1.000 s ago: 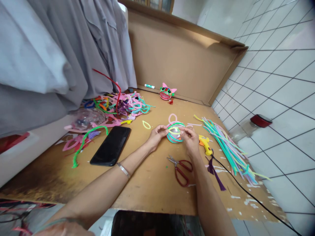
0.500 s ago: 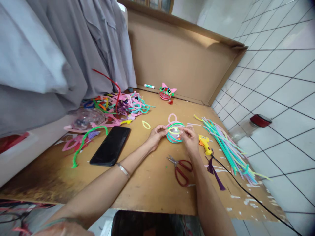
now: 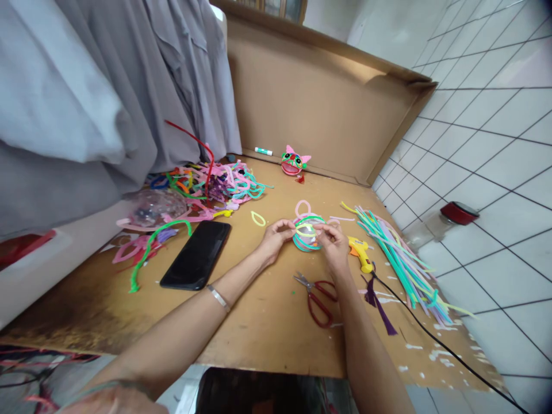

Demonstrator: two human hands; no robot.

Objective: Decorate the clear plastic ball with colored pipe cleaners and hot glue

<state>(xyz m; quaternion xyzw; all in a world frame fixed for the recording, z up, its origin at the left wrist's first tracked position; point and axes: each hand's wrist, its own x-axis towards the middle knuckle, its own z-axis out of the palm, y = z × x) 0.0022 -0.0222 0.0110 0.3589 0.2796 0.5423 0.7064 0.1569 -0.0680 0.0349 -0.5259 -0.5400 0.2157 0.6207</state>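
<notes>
My left hand [image 3: 276,240] pinches one end of a pale yellow pipe cleaner loop [image 3: 305,234]. At the loop's other end, the fingers of my right hand [image 3: 333,242] are closed on it. Bent into a leaf shape, the loop is held in front of a clear round piece [image 3: 309,248] trimmed with green and pink pipe cleaners, with a pink loop [image 3: 302,207] standing up behind. A second yellow leaf-shaped loop [image 3: 258,218] lies on the table to the left. Scissors with red handles [image 3: 319,310] rest open below my hands. A yellow glue gun [image 3: 361,255] lies beside my right hand.
Unused pipe cleaners [image 3: 394,259] lie bundled at right, near the glue gun's black cord [image 3: 431,339] and a purple tassel [image 3: 379,307]. A black phone [image 3: 196,256] and tangled pipe cleaners [image 3: 228,181] occupy the left. A finished-looking animal head [image 3: 293,162] sits by the cardboard wall [image 3: 310,98].
The whole view has shifted slightly. Both hands keep hold of the yellow pipe cleaner loop in nearly the same place.
</notes>
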